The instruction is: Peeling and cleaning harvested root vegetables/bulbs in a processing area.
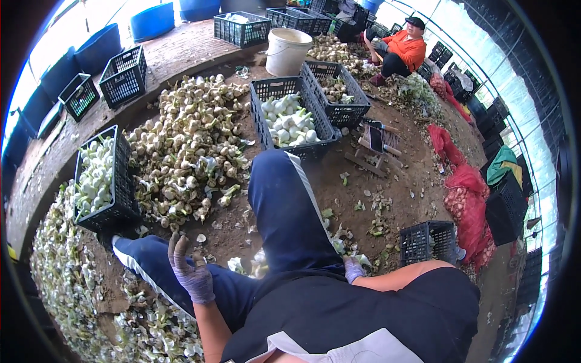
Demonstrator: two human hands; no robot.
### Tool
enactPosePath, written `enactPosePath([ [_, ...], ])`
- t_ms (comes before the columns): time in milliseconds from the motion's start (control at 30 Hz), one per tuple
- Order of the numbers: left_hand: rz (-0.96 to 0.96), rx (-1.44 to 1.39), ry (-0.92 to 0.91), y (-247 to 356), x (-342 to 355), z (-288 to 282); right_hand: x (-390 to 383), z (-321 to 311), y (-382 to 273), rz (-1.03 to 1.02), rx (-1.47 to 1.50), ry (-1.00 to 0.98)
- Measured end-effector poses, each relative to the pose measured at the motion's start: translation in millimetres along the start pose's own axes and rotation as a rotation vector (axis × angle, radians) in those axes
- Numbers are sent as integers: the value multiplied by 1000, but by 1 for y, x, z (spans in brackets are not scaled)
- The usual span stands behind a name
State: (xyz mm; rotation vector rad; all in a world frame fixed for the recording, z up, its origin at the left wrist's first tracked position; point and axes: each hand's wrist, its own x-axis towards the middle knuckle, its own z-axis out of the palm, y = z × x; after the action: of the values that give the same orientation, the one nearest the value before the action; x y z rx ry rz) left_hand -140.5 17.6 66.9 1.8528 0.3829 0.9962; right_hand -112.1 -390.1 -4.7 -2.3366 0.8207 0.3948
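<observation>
My left hand, in a thin pale purple glove with soiled fingertips, is raised above my left leg. Its fingers are stretched out and apart, holding nothing. Just beyond it lies a large heap of untrimmed garlic bulbs with brownish skins and roots. Beside my right thigh, my right hand shows only its gloved back and wrist; the leg hides its fingers. Peeled white garlic bulbs fill the black crate at left. More clean white bulbs lie in the dark crate ahead of my knee.
Another crate holds rough garlic, near a white bucket. A phone rests by a small wooden stand. Red mesh sacks and a black crate stand right. Peelings cover the ground. A person in orange sits far off.
</observation>
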Motion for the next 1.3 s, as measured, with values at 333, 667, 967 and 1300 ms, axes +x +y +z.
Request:
enactPosePath([
  [333,-22,-47,54,4,-2,-5,28,20,24,-25,-24,-79],
  [667,30,82,6,8,3,3,73,41,89,-129,-5,-26],
  [967,44,167,101,10,-1,1,80,47,89,-45,29,48],
  [1300,57,144,41,7,-2,3,63,34,79,11,62,39],
])
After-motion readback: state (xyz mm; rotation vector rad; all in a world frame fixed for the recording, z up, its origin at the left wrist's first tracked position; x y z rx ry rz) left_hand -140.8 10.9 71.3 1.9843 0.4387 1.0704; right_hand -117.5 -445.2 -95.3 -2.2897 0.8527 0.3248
